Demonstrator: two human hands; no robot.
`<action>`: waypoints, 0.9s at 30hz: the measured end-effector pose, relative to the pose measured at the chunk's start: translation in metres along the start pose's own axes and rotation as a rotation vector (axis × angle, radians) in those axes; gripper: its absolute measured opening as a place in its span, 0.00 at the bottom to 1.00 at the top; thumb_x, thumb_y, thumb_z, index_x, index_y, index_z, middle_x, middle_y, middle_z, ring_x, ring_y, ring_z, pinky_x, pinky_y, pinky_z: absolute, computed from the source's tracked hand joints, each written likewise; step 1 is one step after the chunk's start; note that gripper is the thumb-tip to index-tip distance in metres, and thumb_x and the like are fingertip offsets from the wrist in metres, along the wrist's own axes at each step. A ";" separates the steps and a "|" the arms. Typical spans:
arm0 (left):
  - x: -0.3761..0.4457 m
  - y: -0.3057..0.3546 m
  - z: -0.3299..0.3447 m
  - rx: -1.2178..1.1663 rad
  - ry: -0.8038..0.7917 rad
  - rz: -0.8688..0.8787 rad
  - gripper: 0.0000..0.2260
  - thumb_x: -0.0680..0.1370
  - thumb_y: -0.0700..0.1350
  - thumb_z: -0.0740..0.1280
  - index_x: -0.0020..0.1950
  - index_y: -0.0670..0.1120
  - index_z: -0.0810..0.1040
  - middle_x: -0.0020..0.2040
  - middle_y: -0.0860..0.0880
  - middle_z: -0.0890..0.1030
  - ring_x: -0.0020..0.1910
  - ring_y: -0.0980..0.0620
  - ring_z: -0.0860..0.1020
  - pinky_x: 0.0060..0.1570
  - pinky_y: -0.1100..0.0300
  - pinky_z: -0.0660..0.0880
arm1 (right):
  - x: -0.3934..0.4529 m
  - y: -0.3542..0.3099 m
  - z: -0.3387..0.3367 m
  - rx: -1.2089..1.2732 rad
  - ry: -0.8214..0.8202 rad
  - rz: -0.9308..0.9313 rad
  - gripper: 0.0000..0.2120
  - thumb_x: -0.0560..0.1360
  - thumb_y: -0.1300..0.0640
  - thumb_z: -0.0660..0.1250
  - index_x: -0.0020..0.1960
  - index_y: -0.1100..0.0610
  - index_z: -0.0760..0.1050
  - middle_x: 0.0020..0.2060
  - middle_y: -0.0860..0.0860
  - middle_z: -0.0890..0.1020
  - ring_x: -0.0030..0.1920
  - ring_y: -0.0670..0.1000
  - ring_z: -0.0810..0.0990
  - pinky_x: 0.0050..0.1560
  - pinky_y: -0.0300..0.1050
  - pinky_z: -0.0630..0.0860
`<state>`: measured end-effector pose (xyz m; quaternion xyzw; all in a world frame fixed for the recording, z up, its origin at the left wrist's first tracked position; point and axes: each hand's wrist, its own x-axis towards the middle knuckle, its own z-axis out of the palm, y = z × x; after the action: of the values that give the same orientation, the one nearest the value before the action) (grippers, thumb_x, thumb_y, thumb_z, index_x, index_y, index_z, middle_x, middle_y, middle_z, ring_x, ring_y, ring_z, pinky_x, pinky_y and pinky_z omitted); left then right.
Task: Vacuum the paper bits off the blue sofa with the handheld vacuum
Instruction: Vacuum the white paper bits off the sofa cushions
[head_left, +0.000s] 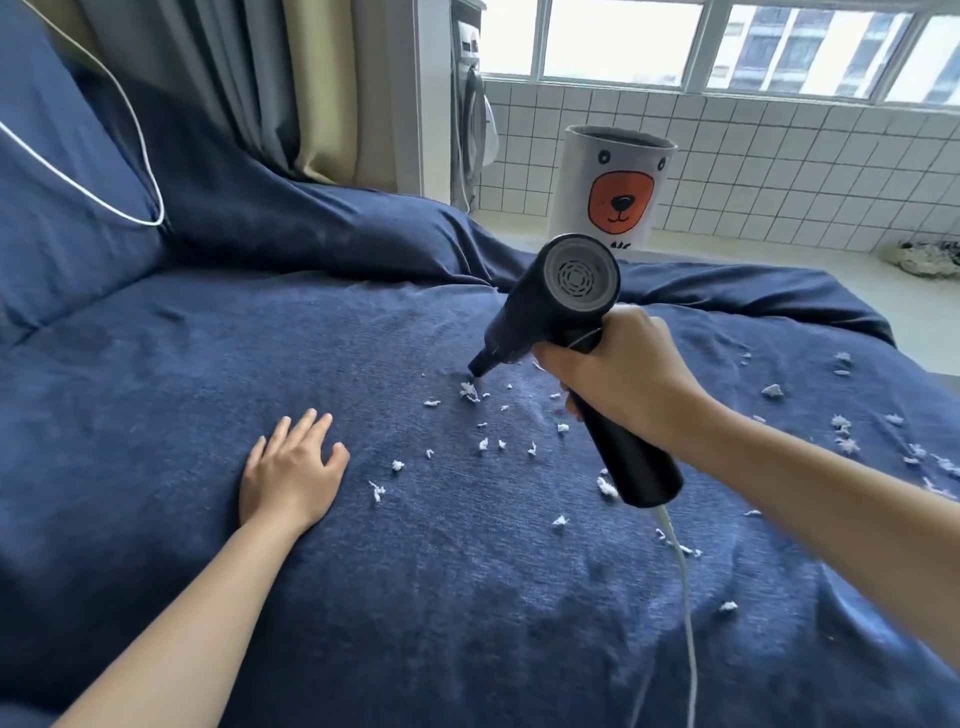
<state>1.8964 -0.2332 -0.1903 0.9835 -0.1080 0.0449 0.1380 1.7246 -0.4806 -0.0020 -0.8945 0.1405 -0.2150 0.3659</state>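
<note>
The blue sofa (208, 395) fills most of the head view, its seat covered in dark blue cloth. Several white paper bits (483, 444) lie scattered over the middle and right of the seat. My right hand (618, 374) grips the handle of the black handheld vacuum (550, 301). Its narrow nozzle tip (475, 370) touches the cloth just above a clump of paper bits (469, 391). A white cord (685, 597) trails from the handle's end toward me. My left hand (293, 470) rests flat on the seat, fingers straight, left of the bits.
A blue back cushion (62, 171) with a white cable (130, 124) across it stands at the left. Behind the sofa are curtains (291, 88), a white bin with a bear face (613, 192), a tiled wall (779, 171) and windows. More paper bits (844, 431) lie at the right.
</note>
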 end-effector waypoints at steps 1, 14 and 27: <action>-0.001 0.000 0.000 -0.002 0.000 0.003 0.24 0.81 0.56 0.52 0.77 0.53 0.60 0.78 0.55 0.57 0.77 0.53 0.53 0.75 0.53 0.48 | 0.000 0.000 -0.001 0.010 0.000 0.005 0.13 0.73 0.58 0.72 0.31 0.54 0.75 0.25 0.50 0.80 0.23 0.48 0.81 0.30 0.40 0.80; -0.014 -0.002 -0.001 0.007 0.004 0.023 0.24 0.82 0.54 0.52 0.77 0.52 0.59 0.78 0.54 0.57 0.77 0.53 0.53 0.75 0.54 0.47 | 0.004 -0.008 0.026 0.038 -0.033 -0.009 0.12 0.71 0.55 0.72 0.32 0.57 0.76 0.29 0.57 0.84 0.27 0.51 0.84 0.37 0.50 0.84; -0.032 -0.006 -0.001 0.008 0.011 0.029 0.23 0.82 0.53 0.52 0.77 0.51 0.60 0.78 0.54 0.58 0.77 0.53 0.54 0.75 0.54 0.48 | -0.035 -0.015 -0.002 0.013 -0.056 -0.009 0.13 0.72 0.57 0.73 0.30 0.55 0.75 0.27 0.55 0.82 0.24 0.47 0.81 0.30 0.40 0.80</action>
<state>1.8664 -0.2208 -0.1943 0.9821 -0.1213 0.0528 0.1341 1.6947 -0.4577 0.0000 -0.8985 0.1247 -0.1922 0.3743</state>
